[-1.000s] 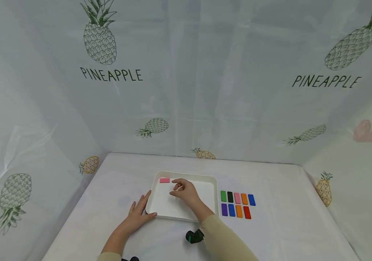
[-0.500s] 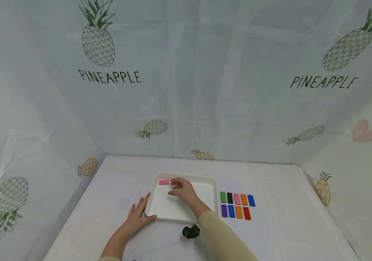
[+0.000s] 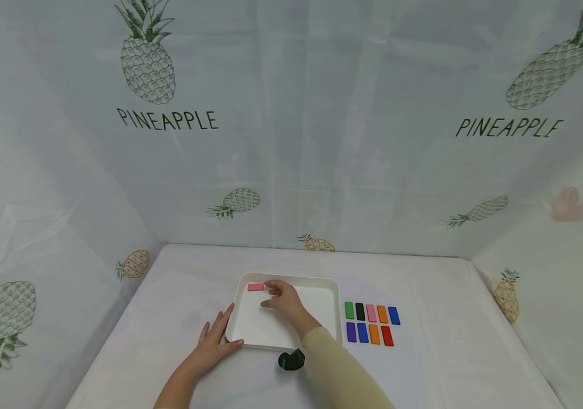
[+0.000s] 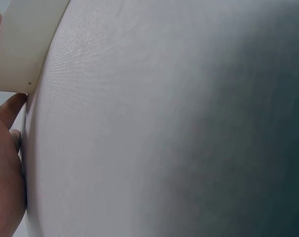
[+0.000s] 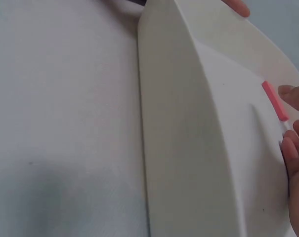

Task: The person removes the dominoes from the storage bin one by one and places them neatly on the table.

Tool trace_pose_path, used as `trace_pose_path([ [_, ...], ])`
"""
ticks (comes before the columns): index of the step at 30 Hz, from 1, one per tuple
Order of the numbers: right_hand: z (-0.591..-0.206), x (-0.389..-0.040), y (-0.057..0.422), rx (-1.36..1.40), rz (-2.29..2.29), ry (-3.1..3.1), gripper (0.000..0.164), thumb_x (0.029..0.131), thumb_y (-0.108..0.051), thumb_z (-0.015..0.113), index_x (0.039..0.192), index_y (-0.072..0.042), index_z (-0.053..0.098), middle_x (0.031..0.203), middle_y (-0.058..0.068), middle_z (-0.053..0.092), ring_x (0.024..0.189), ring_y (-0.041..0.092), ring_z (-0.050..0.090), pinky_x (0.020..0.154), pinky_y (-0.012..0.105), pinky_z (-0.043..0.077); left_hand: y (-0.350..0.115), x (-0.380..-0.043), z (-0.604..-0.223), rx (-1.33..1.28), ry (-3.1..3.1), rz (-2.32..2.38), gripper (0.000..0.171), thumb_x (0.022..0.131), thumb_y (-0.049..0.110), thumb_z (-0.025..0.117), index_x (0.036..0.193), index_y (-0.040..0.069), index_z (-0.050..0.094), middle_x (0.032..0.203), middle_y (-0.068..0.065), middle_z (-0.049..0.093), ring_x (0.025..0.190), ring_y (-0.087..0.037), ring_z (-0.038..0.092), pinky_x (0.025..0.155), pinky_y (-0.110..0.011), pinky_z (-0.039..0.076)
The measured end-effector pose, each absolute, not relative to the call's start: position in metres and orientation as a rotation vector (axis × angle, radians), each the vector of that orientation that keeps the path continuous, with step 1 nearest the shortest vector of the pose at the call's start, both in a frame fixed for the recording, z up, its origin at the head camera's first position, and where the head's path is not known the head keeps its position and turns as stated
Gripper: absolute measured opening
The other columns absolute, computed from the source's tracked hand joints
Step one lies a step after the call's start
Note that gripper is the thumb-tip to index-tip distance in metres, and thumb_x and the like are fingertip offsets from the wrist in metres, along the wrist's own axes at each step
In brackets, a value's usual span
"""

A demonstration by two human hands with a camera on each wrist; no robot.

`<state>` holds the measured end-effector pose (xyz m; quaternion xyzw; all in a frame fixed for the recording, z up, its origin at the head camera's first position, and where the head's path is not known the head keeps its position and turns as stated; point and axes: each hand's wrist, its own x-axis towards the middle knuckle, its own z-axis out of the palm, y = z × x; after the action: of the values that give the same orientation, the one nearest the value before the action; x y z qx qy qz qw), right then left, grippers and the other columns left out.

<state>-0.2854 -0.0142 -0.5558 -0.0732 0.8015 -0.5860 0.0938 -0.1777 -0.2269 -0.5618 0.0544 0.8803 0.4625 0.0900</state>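
Observation:
A shallow white tray (image 3: 302,341) lies on the white-covered table, and a flat pink block (image 3: 255,287) rests inside its far left corner. My right hand (image 3: 283,300) reaches over the tray with bent, parted fingers. Its fingertips are right at the block's right end; nothing shows between thumb and fingers. In the right wrist view the pink block (image 5: 275,101) lies close to the fingers, near the tray wall. My left hand (image 3: 211,347) spreads at the tray's near left corner, with the thumb along the front rim and the fingers beside the left wall.
Right of the tray, several flat coloured blocks (image 3: 370,312) lie in two rows: green, black, pink, orange and blue behind, purple, blue, orange and red (image 3: 387,336) in front. A dark object (image 3: 291,359) shows beside the right sleeve. A pineapple-print curtain (image 3: 291,142) surrounds the table.
My right fingertips have come slightly left, nearer the pink block. The left hand keeps its place at the tray corner, and the pink block stays put in the tray. The head view shifts slightly.

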Motion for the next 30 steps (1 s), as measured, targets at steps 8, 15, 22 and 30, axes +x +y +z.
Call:
trace_pose_path([
  [8,-0.561,-0.293,-0.016,-0.258,-1.614,2.481,0.056,0.071,-0.003,0.086,0.123,-0.008,0.066,0.116,0.001,0.065,0.093,0.014,0.057,0.078,0.027,0.051,-0.227,-0.180,-0.565,0.155,2.632,1.351,0.094,0.086,0.040,0.073,0.157,0.017,0.017,0.160,-0.013,0.020,0.148,-0.035,0.006,0.113,-0.052,-0.014],
  [15,-0.564,-0.295,-0.021,-0.306,-1.512,2.522,0.061,0.069,-0.003,0.087,0.125,-0.012,0.065,0.111,-0.002,0.062,0.092,0.015,0.053,0.078,0.030,0.049,-0.228,-0.178,-0.563,0.156,2.628,1.351,0.094,0.086,0.038,0.073,0.157,0.016,0.017,0.160,-0.015,0.020,0.147,-0.037,0.006,0.113,-0.053,-0.014],
  [22,-0.563,-0.292,-0.021,-0.322,-1.464,2.527,0.060,0.070,-0.005,0.087,0.125,-0.015,0.065,0.108,-0.003,0.060,0.094,0.016,0.052,0.080,0.031,0.047,-0.228,-0.178,-0.564,0.148,2.624,1.346,0.094,0.086,0.039,0.073,0.158,0.017,0.016,0.160,-0.014,0.019,0.147,-0.036,0.005,0.113,-0.053,-0.014],
  [30,-0.567,-0.293,-0.021,-0.353,-1.404,2.546,0.057,0.071,-0.008,0.087,0.123,-0.018,0.066,0.107,-0.004,0.061,0.098,0.017,0.053,0.082,0.032,0.048,-0.226,-0.177,-0.563,0.162,2.628,1.370,0.094,0.085,0.038,0.074,0.157,0.014,0.018,0.159,-0.018,0.022,0.146,-0.039,0.007,0.113,-0.055,-0.013],
])
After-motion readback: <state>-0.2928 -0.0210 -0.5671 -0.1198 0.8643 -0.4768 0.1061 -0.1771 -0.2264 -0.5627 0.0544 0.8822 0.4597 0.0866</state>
